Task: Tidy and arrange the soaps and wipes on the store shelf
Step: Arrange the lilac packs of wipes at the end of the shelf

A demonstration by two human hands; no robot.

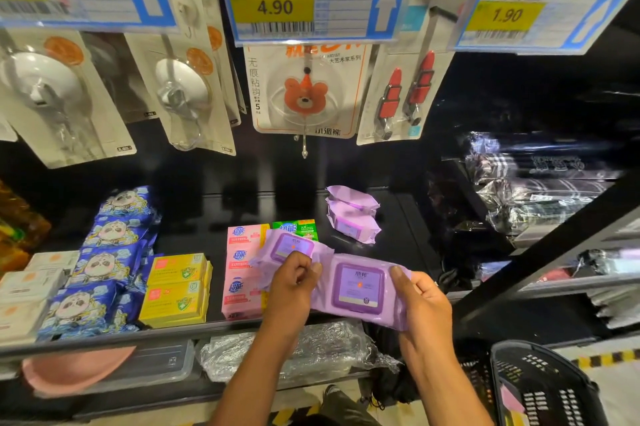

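Note:
My left hand (292, 281) grips a small purple wipes pack (289, 247) over the pink soap boxes (240, 290). My right hand (424, 301) holds the right end of a larger purple wipes pack (358, 288) at the shelf's front edge. The two packs touch each other. Two more purple wipes packs (351, 214) lie stacked near the back of the black shelf (201, 217). Yellow soap boxes (176, 288) and a green soap box (296, 228) stand by the pink ones. Blue panda wipes packs (104, 266) form a row on the left.
White boxes (29, 287) sit at the far left. Hook packages (304, 93) and price tags (304, 2) hang above the shelf. A black shopping basket (543, 387) stands at the lower right. The shelf below holds a plastic container (156, 361) and wrapped goods.

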